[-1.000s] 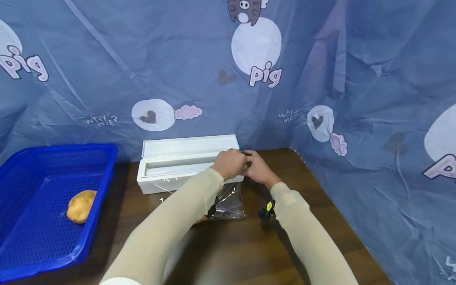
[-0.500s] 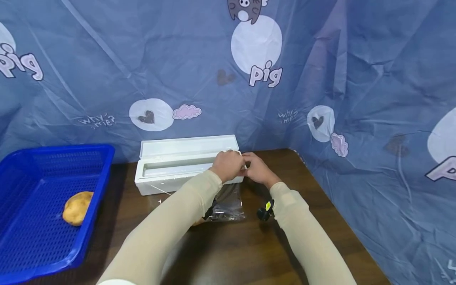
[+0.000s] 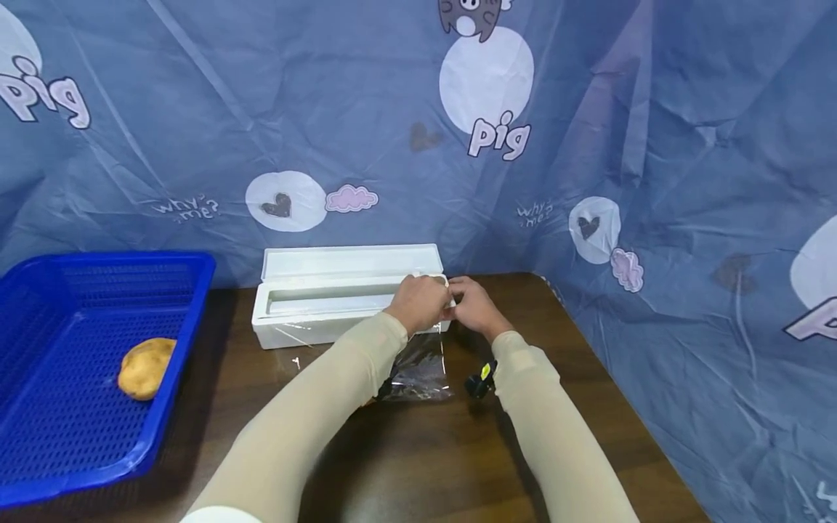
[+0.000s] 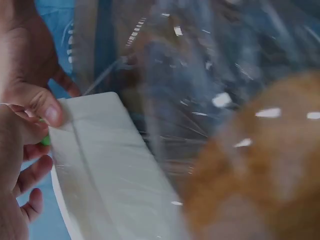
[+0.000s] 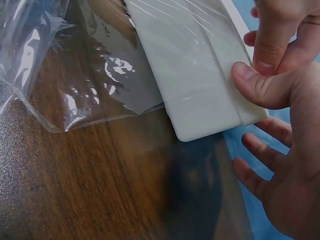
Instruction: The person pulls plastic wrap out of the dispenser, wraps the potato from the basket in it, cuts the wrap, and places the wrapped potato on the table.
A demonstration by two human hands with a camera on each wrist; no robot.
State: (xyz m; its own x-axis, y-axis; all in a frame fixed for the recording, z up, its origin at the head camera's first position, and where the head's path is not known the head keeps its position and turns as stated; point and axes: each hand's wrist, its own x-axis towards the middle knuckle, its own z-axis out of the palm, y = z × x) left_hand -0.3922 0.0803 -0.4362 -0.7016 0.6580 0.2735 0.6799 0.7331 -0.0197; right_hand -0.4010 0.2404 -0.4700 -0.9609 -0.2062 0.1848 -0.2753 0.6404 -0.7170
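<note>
In the head view, a white cling film dispenser (image 3: 294, 333) stands on the table with its lid raised and a white roll inside. My left hand (image 3: 421, 301) is at its right end. In the left wrist view, its fingertips pinch a small green piece (image 4: 46, 140) at the box edge, mostly hidden. My right hand (image 3: 477, 306) grips the same end, thumb (image 5: 255, 82) on the front wall and fingers round the end. Clear cling film (image 3: 418, 367) hangs from the box front onto the table. Under it lies a potato (image 4: 250, 185), mostly hidden by my left arm in the head view.
A blue plastic basket (image 3: 140, 461) stands at the left with another potato (image 3: 147, 368) inside. The brown wooden table (image 3: 418, 465) runs up to a blue printed cloth (image 3: 366, 109) at the back and right side.
The head view has shifted slightly. The green piece between my hands, visible earlier, is now hidden in that view. Both hands stay at the box's right end.
</note>
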